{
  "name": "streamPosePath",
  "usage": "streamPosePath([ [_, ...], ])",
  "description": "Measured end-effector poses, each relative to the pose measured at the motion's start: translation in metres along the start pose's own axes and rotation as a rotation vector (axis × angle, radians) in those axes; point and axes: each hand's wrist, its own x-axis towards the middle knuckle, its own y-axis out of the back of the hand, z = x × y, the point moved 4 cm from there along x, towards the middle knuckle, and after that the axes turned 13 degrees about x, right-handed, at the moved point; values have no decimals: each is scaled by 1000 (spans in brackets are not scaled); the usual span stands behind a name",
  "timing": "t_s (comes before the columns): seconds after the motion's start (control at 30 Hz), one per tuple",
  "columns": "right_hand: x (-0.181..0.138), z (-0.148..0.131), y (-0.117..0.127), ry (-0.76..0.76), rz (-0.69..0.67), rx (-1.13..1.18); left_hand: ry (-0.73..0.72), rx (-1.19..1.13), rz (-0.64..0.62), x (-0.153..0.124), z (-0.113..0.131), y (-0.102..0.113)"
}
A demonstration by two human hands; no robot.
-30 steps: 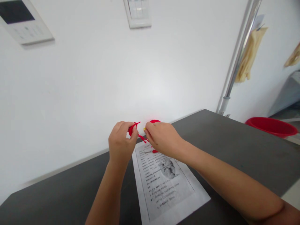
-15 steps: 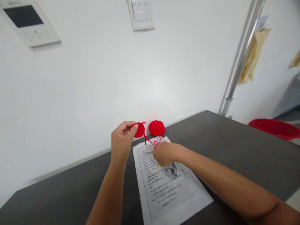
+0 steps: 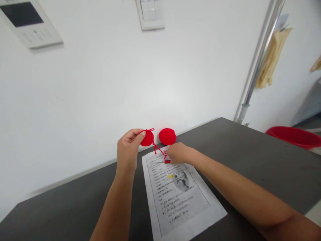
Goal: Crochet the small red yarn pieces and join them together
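My left hand point(image 3: 128, 150) pinches a small red crocheted disc point(image 3: 146, 138) upright above the table's back edge. A red yarn tail point(image 3: 157, 149) trails from it down to the printed sheet point(image 3: 180, 197). A second red disc point(image 3: 167, 136) leans against the wall just to the right. My right hand point(image 3: 179, 154) is curled at the top of the sheet, its fingertips at the red handle of a thin metal-tipped tool point(image 3: 165, 161) lying there; whether it grips the tool is unclear. A small yellow piece point(image 3: 171, 176) lies loose on the sheet.
The dark grey table point(image 3: 250, 160) stands against a white wall. A metal pole point(image 3: 253, 77) with hanging beige gloves point(image 3: 269, 60) rises at the right, and a red basin point(image 3: 293, 136) sits beyond the table. A light switch point(image 3: 150, 15) and a wall panel point(image 3: 27, 23) hang above.
My right hand went from beside the left hand down onto the sheet, left the yellow piece there, then moved back up to the red-handled tool. The left hand kept holding its disc.
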Motion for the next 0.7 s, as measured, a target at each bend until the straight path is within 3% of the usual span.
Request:
streamPosePath([
  [0.17,3,-14,-11,18,-37,-19,5,-6,-14,-1,3,-1],
  [0.37,-19,-2,18,76,46,49,1,-21,-12,0,2,1],
  [0.47,-37,11,41,111,175,112,-6,-33,11,2,1,6],
  [0.6,-53,22,67,73,452,248,-7,-43,62,6,0,15],
  [0.7,-57,22,76,201,646,829,-5,-58,79,7,0,17],
])
